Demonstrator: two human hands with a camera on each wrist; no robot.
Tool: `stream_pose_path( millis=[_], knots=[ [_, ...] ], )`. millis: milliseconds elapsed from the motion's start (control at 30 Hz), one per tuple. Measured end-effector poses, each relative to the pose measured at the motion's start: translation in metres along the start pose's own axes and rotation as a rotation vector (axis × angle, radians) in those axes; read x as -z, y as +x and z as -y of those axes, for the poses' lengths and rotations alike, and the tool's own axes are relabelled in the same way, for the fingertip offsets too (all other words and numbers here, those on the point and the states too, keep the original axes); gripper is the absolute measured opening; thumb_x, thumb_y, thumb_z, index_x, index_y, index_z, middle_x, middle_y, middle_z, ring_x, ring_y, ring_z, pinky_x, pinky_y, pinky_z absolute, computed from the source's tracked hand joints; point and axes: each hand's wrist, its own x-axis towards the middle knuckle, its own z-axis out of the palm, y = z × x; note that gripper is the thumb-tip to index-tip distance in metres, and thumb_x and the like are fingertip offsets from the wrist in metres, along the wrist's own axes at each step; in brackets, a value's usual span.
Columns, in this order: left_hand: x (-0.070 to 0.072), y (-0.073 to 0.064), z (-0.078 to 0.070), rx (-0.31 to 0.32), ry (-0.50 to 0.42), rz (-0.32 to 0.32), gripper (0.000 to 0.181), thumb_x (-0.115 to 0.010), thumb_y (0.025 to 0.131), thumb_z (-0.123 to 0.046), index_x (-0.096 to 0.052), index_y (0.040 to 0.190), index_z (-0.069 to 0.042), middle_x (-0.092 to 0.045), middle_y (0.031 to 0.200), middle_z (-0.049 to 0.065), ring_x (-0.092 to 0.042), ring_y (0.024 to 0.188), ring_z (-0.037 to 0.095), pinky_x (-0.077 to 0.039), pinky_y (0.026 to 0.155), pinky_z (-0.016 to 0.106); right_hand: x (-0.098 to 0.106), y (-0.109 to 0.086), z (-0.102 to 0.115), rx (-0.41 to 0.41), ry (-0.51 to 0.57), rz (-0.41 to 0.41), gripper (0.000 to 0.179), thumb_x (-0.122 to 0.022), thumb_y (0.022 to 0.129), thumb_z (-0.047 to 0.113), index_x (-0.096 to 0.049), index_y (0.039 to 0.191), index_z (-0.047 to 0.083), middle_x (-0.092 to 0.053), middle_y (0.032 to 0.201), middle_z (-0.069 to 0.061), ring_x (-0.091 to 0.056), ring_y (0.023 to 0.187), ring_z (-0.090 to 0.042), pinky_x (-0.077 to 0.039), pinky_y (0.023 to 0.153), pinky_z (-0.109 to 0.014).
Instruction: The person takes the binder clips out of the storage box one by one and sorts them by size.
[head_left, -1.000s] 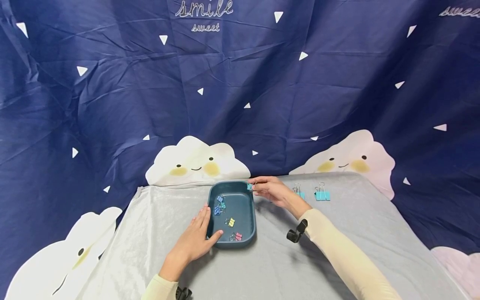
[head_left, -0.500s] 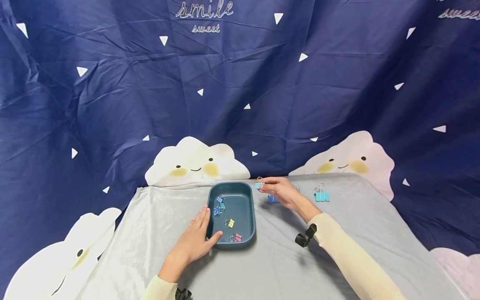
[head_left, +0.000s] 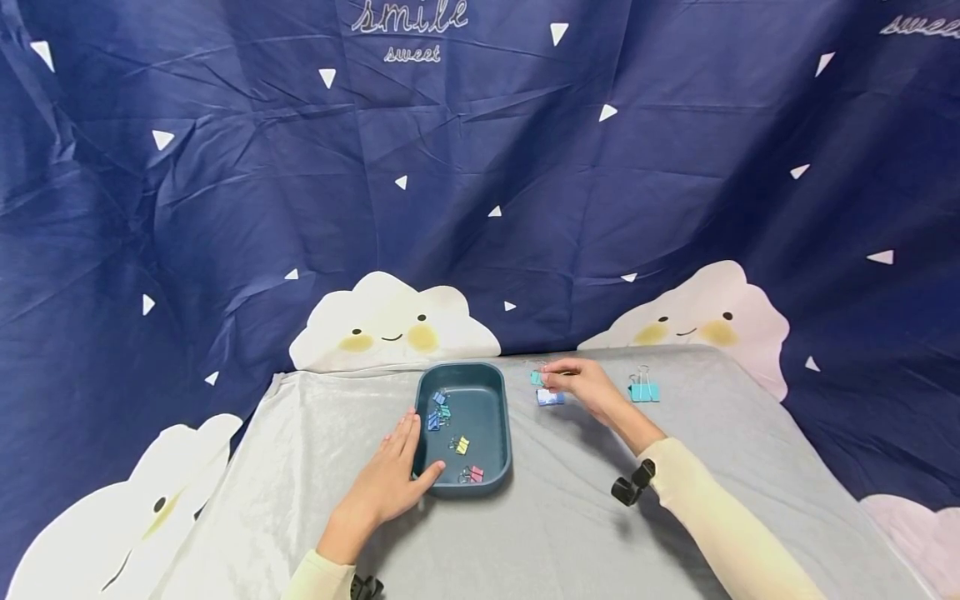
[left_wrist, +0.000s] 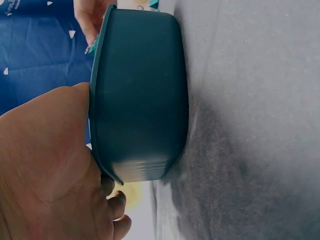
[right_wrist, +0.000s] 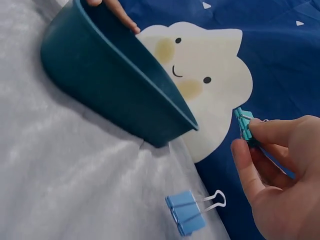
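Note:
My right hand (head_left: 588,392) pinches a small teal binder clip (right_wrist: 244,122) between thumb and fingers, above the table to the right of the dark teal box (head_left: 501,417). Just below that hand a larger blue binder clip (head_left: 550,398) lies on the cloth. My left hand (head_left: 386,479) rests against the left side of the box, fingers extended along the rim and thumb over the near corner. Inside are small binder clips: blue (head_left: 434,422) and teal (head_left: 445,412) ones at the left, a yellow one (head_left: 462,446), and a pink one (head_left: 476,473) near the front.
Farther right, a large teal binder clip (head_left: 644,392) lies on the grey cloth-covered table (head_left: 570,525). A dark blue curtain (head_left: 480,167) with clouds and white triangles hangs behind the table's back edge.
My right hand has moved right, away from the box's far right corner, still pinching the small teal clip. The blue clip on the cloth has come into view. My left hand stays put.

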Motion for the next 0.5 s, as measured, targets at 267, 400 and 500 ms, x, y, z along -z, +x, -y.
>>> stream_pose_path(
  millis=[267, 400, 500],
  knots=[
    [0.002, -0.001, -0.002, -0.012, -0.021, -0.008, 0.093, -0.059, 0.105, -0.054, -0.024, 0.166, 0.008, -0.024, 0.175, 0.026, -0.026, 0.162, 0.045, -0.029, 0.13, 0.063, 0.011, -0.011, -0.007, 0.003, -0.244, -0.04, 0.026, -0.076, 0.098, 0.011, -0.077, 0.116, -0.007, -0.082, 0.104, -0.011, -0.074, 0.084, -0.007, -0.063, 0.089, -0.03],
    [0.005, 0.0, -0.004, 0.012, -0.016, 0.026, 0.094, -0.057, 0.105, -0.056, -0.022, 0.167, 0.006, -0.021, 0.176, 0.024, -0.023, 0.164, 0.042, -0.027, 0.132, 0.06, 0.015, -0.015, -0.013, 0.018, -0.362, -0.049, 0.02, -0.078, 0.096, 0.013, -0.081, 0.111, -0.001, -0.082, 0.104, -0.011, -0.073, 0.085, -0.008, -0.06, 0.086, -0.026],
    [0.006, 0.0, -0.005, 0.019, -0.005, 0.035, 0.094, -0.055, 0.106, -0.057, -0.021, 0.167, 0.005, -0.02, 0.177, 0.023, -0.022, 0.164, 0.041, -0.026, 0.132, 0.059, 0.016, -0.017, -0.018, 0.031, -0.421, -0.044, 0.017, -0.08, 0.095, 0.014, -0.082, 0.108, 0.002, -0.082, 0.106, -0.012, -0.073, 0.086, -0.009, -0.057, 0.083, -0.024]
  ],
)
